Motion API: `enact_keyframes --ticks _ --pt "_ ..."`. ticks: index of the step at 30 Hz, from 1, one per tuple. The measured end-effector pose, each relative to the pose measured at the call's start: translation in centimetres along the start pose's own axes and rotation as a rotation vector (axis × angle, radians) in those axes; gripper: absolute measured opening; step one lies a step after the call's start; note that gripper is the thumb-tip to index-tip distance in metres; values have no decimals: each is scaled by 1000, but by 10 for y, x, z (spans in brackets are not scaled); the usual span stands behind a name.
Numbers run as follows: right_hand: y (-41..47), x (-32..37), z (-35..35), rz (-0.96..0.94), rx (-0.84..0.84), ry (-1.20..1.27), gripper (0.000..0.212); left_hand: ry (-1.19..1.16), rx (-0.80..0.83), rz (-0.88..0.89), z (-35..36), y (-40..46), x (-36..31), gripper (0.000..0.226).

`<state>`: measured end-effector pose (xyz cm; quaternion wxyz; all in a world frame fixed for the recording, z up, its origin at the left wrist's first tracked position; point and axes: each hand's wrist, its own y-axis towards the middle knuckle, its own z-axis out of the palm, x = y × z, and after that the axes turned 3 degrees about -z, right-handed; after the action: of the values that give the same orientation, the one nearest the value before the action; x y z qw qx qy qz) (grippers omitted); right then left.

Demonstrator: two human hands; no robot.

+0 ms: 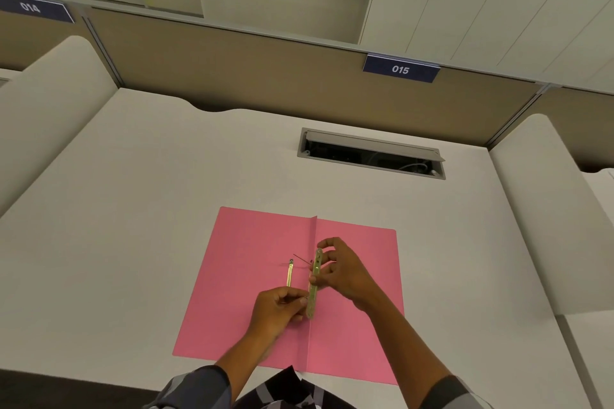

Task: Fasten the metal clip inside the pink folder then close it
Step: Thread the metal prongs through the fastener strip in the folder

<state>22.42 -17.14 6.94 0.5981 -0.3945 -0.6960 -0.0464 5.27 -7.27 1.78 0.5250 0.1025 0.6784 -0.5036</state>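
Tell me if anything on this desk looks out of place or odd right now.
Nothing looks damaged or spilled. The pink folder lies open and slightly skewed on the desk. Both hands, left hand and right hand, hold the metal clip bar over the spine. The cable hatch behind is propped open.

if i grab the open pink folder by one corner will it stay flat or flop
The pink folder would probably flop: it looks like thin card lying flat on the desk, creased at the spine. It likely folds along that crease when lifted. The metal clip bar, held by the left hand and right hand, looks stiff and may weigh the middle down.
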Motion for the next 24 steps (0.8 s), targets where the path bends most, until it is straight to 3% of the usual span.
enact_keyframes --ticks 24 --pt "3 1 22 -47 -110 -102 65 -33 15 -2 1 4 3 20"
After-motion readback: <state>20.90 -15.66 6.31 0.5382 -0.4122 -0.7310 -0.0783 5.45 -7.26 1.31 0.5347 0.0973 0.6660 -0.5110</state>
